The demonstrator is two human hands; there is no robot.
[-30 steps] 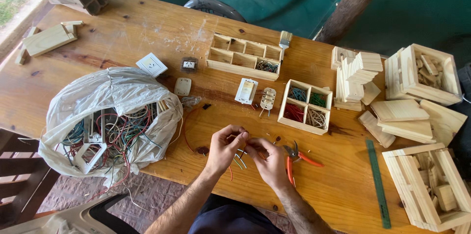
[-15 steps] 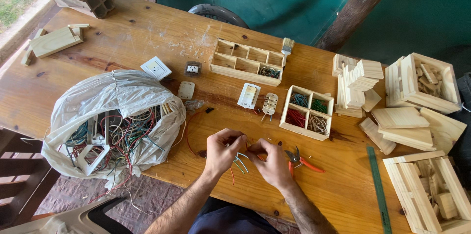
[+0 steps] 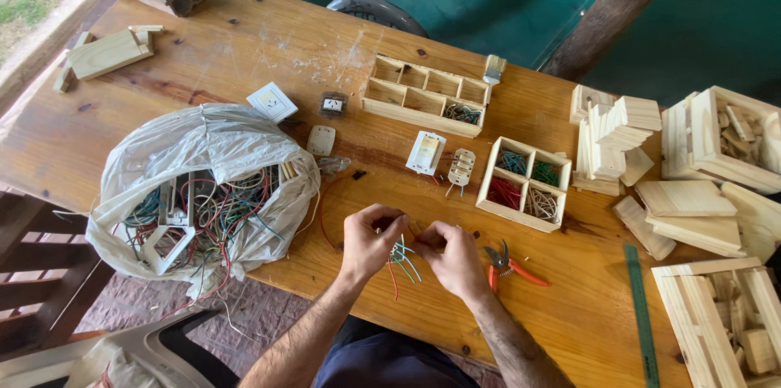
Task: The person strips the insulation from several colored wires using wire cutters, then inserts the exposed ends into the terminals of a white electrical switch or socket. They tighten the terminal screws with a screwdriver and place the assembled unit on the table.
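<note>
- Wire pieces (image 3: 403,256), green, blue and red; small bundle held between both hands above the near edge of the wooden table (image 3: 244,46)
- Left hand (image 3: 370,240); fingers curled, pinching the bundle's top
- Right hand (image 3: 457,258); fingers closed on the same bundle
- Red-handled pliers (image 3: 508,264); lying just right of the right hand
- Four-compartment wooden box (image 3: 526,184); holds sorted wires
- Plastic bag (image 3: 203,185); left, full of tangled wires
</note>
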